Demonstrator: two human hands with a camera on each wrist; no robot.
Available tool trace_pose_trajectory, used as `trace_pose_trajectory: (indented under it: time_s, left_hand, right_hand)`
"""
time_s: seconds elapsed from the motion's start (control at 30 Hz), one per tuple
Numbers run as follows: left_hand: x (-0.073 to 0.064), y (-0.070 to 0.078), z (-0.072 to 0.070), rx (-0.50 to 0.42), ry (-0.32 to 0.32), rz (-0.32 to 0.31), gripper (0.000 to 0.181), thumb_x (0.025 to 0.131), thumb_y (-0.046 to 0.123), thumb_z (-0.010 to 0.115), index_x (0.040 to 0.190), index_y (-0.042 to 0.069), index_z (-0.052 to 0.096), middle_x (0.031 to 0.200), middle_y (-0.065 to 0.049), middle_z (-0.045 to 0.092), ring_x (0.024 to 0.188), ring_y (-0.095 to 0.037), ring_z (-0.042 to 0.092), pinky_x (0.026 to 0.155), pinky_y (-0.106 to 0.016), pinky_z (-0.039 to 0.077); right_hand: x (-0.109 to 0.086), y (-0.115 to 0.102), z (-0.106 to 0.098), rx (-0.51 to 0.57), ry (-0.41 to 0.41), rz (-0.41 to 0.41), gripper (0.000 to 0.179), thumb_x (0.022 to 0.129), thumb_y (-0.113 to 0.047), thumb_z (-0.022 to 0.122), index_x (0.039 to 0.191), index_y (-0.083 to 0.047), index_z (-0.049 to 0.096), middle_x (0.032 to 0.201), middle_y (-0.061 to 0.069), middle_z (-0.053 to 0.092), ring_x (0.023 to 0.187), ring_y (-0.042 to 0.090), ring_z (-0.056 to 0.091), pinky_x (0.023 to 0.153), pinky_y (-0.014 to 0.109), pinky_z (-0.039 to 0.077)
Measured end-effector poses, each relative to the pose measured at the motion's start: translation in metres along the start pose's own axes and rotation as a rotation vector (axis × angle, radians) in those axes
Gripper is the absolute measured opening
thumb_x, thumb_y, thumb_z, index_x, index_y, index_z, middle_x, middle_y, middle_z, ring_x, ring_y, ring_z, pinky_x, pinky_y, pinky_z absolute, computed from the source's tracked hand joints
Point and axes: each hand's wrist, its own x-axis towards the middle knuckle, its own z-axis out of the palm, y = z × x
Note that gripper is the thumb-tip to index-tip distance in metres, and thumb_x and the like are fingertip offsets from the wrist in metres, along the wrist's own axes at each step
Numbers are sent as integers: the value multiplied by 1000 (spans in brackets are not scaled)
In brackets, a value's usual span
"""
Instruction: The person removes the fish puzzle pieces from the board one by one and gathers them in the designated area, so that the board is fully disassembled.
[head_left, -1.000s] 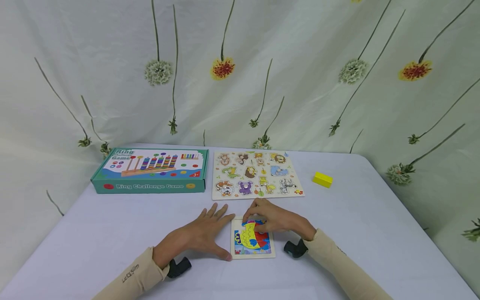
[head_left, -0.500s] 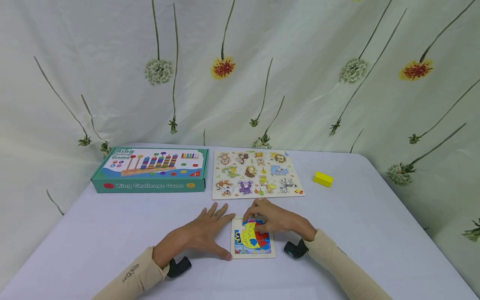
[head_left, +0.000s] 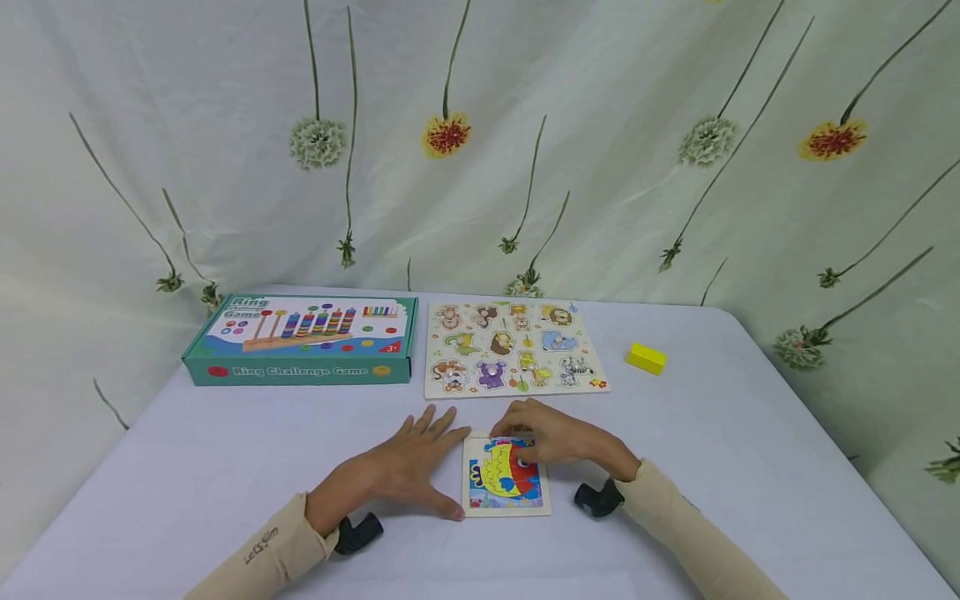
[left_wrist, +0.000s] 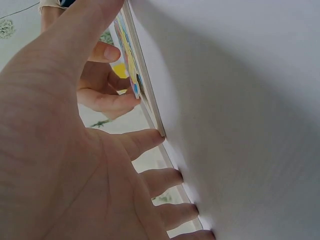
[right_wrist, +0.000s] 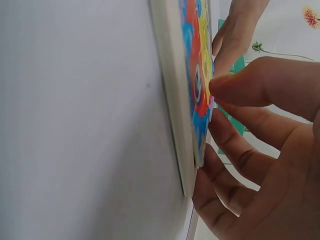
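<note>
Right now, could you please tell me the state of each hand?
Left hand: open, touching the edge of the fish puzzle.
Right hand: bent over the fish puzzle; whether it grips anything cannot be told.

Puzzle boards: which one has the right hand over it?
The small fish puzzle, beneath the right hand; the larger animal puzzle, with many animals, lies farther back.

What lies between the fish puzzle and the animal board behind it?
In the head view, a strip of tablecloth separates the fish puzzle from the animal board: bare toward the left, with the right hand over it farther right.
</note>
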Motion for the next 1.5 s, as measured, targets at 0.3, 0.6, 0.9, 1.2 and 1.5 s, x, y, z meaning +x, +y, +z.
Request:
trace_pose_trajectory:
  time_s: [0.3, 0.6, 0.9, 1.2, 1.5]
  left_hand:
    - [0, 1, -1, 4, -6, -2, 106, 64, 62, 79, 150, 20, 34, 161, -9, 14, 147, -37, 1, 116, -58, 6]
    - [0, 0, 0, 1, 1, 3, 105, 63, 62, 79, 149, 19, 35, 160, -10, 16, 147, -38, 2, 116, -59, 7]
    - [-1, 2, -1, 3, 0, 4, 105, 64, 62, 79, 149, 19, 35, 160, -10, 16, 147, -38, 2, 116, -59, 7]
    - [-1, 1, -1, 4, -1, 5, 106, 64, 62, 78, 149, 19, 34, 160, -9, 16, 147, -38, 2, 115, -59, 7]
    - [0, 0, 0, 1, 0, 7, 106, 64, 63, 79, 149, 19, 34, 160, -9, 16, 147, -38, 2, 115, -59, 7]
  right_hand:
    - [-7, 5, -4, 31, -16, -40, 44, 83, 1, 66, 125, -11, 64, 108, -1, 60, 100, 15, 50, 87, 28, 44]
    - [-7, 6, -2, -36, 4, -46, 41, 85, -3, 67, 124, -14, 65, 104, -3, 59, 99, 15, 49, 87, 29, 43]
    - [-6, 6, 0, -37, 16, -19, 40, 84, -4, 68, 122, -17, 64, 104, -5, 57, 100, 13, 50, 89, 30, 45]
    - [-6, 3, -1, -18, 27, -22, 39, 85, -5, 68, 122, -16, 65, 104, -5, 59, 99, 13, 52, 89, 31, 45]
    - [-5, 3, 0, -17, 58, -34, 32, 86, -7, 68, 118, -15, 67, 102, -6, 62, 96, 12, 53, 87, 28, 47]
